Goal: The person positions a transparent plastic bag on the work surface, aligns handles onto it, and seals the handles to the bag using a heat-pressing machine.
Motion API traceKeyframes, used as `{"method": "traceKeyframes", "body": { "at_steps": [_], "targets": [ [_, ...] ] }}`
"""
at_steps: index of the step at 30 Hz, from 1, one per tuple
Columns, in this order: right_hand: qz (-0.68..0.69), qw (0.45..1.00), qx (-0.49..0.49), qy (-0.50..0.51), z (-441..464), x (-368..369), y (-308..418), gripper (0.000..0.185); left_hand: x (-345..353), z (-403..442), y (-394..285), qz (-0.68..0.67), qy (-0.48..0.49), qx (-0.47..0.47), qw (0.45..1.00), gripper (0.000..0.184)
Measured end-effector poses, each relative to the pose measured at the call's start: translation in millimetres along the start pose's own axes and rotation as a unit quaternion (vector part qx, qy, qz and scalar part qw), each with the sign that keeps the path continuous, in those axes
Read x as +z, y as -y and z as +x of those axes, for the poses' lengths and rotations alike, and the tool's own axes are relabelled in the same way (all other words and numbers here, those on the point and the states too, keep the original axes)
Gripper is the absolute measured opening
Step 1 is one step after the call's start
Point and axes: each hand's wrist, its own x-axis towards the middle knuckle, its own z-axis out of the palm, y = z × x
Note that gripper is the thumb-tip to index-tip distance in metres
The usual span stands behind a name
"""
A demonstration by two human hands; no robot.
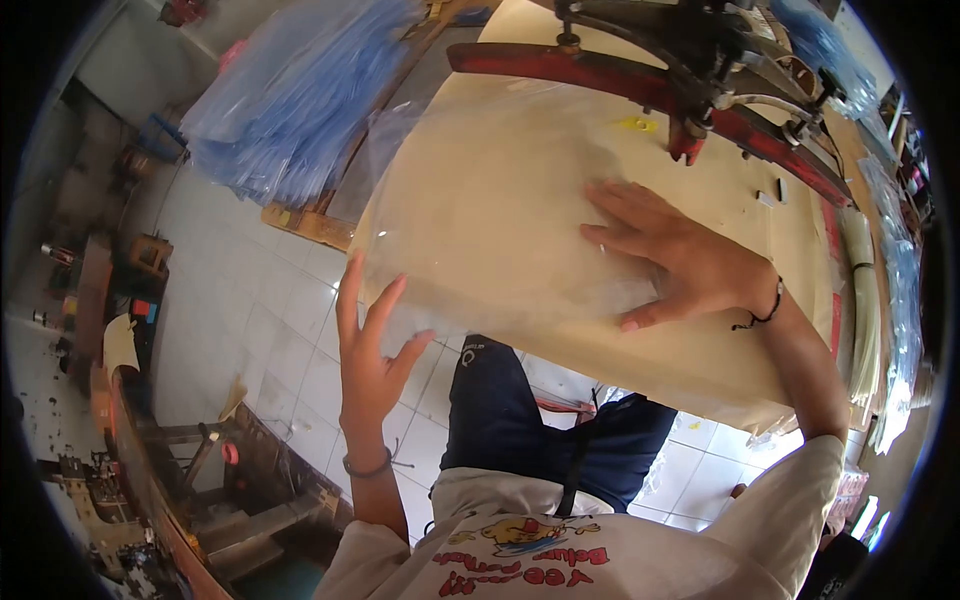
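A clear plastic sheet point(500, 200) lies over the tan work surface point(770, 370) in front of me. My right hand point(685, 255) rests palm down near the sheet's right part, fingers spread and slightly blurred. At the sheet's near left corner is my left hand point(375, 345), its fingers stretched out and apart. Whether its fingertips touch the plastic I cannot tell. Both hands appear to grip nothing.
A metal machine with red curved bars point(600, 70) hangs over the far side. Blue-tinted plastic sheets point(290, 95) are piled at the upper left. A bundle of pale strips point(860, 300) lies at right. Small dark and white bits point(780, 190) sit on the surface.
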Motion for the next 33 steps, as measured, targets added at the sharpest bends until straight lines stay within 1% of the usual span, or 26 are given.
{"method": "traceKeyframes", "body": {
  "at_steps": [5, 7, 10, 12, 14, 16, 20, 22, 25, 28, 30, 32, 33],
  "targets": [
    [0.007, 1.0, 0.017, -0.015, -2.0, -1.5, -1.9, 0.084, 0.8, 12.2, 12.8, -0.009, 0.055, 0.003, 0.998, 0.049],
    [0.009, 0.999, 0.024, -0.024, -2.7, 0.4, -2.3, 0.079, 2.8, 13.8, 12.8, -0.012, 0.048, 0.003, 0.999, 0.045],
    [0.04, 0.998, 0.017, -0.04, -5.4, 7.0, -11.7, 0.075, 5.0, 14.1, 13.5, -0.017, 0.04, -0.013, 0.999, 0.04],
    [0.05, 0.997, 0.023, -0.054, -5.5, 6.8, -7.9, 0.068, 4.6, 16.9, 11.8, -0.036, 0.037, -0.04, 0.998, 0.038],
    [0.059, 0.996, 0.028, -0.066, -5.1, 9.0, -5.2, 0.062, 3.9, 19.5, 4.3, -0.074, 0.036, -0.083, 0.993, 0.041],
    [0.065, 0.994, 0.032, -0.077, -6.6, 9.8, -4.0, 0.056, 6.0, 21.3, 1.2, -0.083, 0.028, -0.093, 0.992, 0.041],
    [0.068, 0.988, 0.032, -0.136, -8.7, 10.7, 0.4, 0.036, 9.8, 22.6, -3.3, -0.07, 0.02, -0.106, 0.992, 0.042],
    [0.057, 0.984, 0.026, -0.165, -7.7, 10.8, 1.8, 0.027, 9.3, 22.7, -3.8, -0.085, 0.026, -0.107, 0.99, 0.037],
    [0.063, 0.977, 0.028, -0.202, -6.0, 14.4, 3.6, 0.021, 4.9, 22.1, 0.3, -0.082, 0.048, -0.099, 0.991, 0.04],
    [0.071, 0.984, 0.052, -0.156, -6.3, 3.9, 7.3, 0.018, 3.8, 21.1, -1.6, -0.059, 0.059, -0.095, 0.992, 0.039],
    [0.079, 0.982, 0.054, -0.165, -5.1, 3.8, 6.7, 0.015, 1.1, 24.5, -1.7, -0.066, 0.069, -0.102, 0.99, 0.037],
    [0.098, 0.978, 0.055, -0.174, -6.4, 4.8, 5.6, 0.017, -4.0, 27.7, 0.9, -0.102, 0.083, -0.122, 0.984, 0.034],
    [0.112, 0.976, 0.052, -0.178, -6.0, 5.8, 4.6, 0.017, -4.8, 30.1, -0.6, -0.093, 0.089, -0.13, 0.983, 0.036]
  ]
}}
